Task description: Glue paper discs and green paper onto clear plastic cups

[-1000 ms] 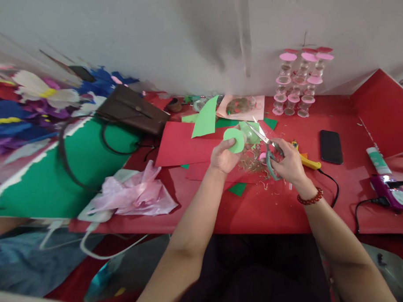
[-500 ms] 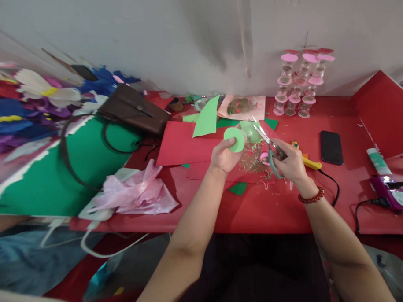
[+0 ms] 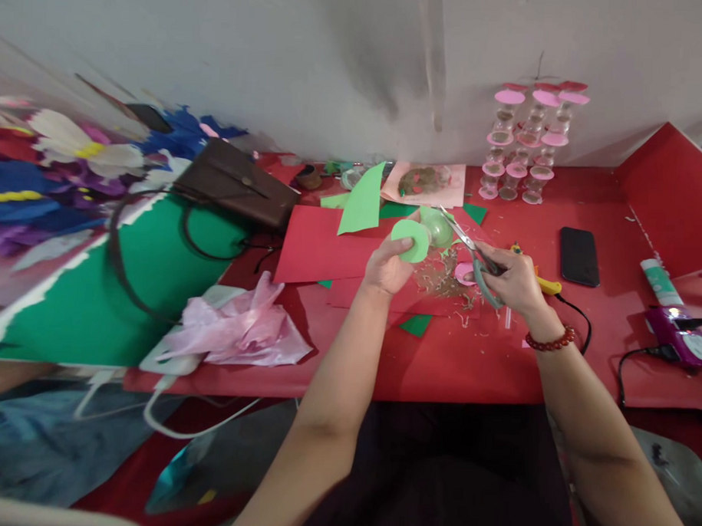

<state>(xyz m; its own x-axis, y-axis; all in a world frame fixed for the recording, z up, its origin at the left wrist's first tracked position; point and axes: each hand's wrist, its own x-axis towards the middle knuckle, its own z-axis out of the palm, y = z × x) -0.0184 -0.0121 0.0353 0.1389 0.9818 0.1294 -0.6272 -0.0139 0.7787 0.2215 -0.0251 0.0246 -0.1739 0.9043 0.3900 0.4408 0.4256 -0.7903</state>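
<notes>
My left hand (image 3: 390,266) grips a small clear hourglass-shaped piece. A round green paper disc (image 3: 410,241) covers its near end, under my thumb, and green paper (image 3: 440,227) sits at its far end. In my right hand (image 3: 518,282) are scissors (image 3: 469,254) with grey-green handles, their blades pointing up and left beside the far green paper. Below the hands lie brown and pale scraps (image 3: 439,281) on red paper (image 3: 328,247). A pink ring-like piece (image 3: 464,273) is near the scissor handles.
Pink-capped clear shapes (image 3: 515,170) stand by the wall. A phone (image 3: 579,256), a yellow glue gun (image 3: 549,286) and a purple power strip (image 3: 679,336) lie right. Left are a brown bag (image 3: 235,186), a pink plastic bag (image 3: 239,324) and a green board (image 3: 125,286).
The scissors and my right hand have moved slightly right and down. The far green paper looks turned a little in my left hand. The view has shifted slightly.
</notes>
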